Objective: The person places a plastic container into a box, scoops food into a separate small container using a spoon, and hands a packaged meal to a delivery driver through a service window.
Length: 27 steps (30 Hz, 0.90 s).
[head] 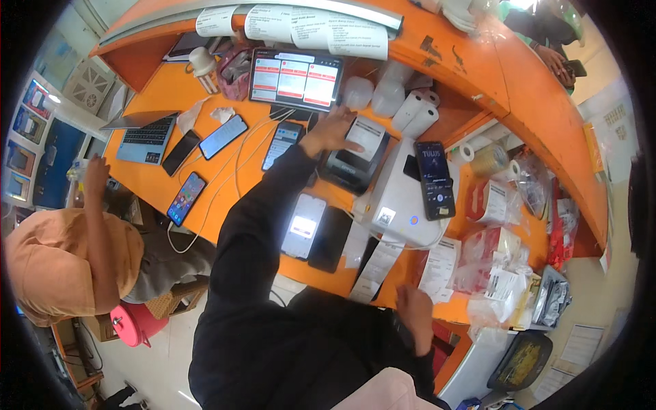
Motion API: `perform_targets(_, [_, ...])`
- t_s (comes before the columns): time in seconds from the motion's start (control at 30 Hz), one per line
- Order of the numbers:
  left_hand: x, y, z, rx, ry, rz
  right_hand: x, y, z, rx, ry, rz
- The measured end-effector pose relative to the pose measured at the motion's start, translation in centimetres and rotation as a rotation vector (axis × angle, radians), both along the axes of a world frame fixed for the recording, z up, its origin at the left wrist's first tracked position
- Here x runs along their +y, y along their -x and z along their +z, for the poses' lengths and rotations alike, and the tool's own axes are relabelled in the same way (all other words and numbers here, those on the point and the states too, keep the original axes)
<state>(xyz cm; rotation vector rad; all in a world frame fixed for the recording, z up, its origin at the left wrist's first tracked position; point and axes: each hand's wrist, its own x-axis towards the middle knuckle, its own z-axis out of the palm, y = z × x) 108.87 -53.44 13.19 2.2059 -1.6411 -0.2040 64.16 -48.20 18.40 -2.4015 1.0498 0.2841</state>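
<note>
My left hand [330, 132] reaches across the orange desk [215, 205] to the lower right corner of a lit tablet [295, 79]. Its fingertips are at or near the tablet's edge, and its thumb lies over a paper slip on a black receipt printer [349, 169]. My right hand [416, 312] is loosely curled at the desk's near edge, beside printed receipts [439, 269]; whether it holds anything cannot be told. Between my arms a lit smartphone [303, 225] lies beside a dark flat case [330, 239]. A white printer-like device [397, 205] carries a dark smartphone [434, 179].
Several phones, charging cables and a laptop [146, 136] lie at left, near a seated person [77, 256]. Paper rolls [415, 114] stand behind the printer. Plastic-wrapped packages [492, 256] crowd the right. A raised orange counter [482, 66] curves around the back; another person's hands [556, 61] hold a phone beyond it.
</note>
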Motion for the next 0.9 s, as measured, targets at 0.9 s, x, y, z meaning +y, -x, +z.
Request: perform_targets(0.9, [-0.3, 1.8, 4.0, 1.139, 0.579, -0.021, -6.5, -22.2, -0.8, -1.138, -0.188, -0.225])
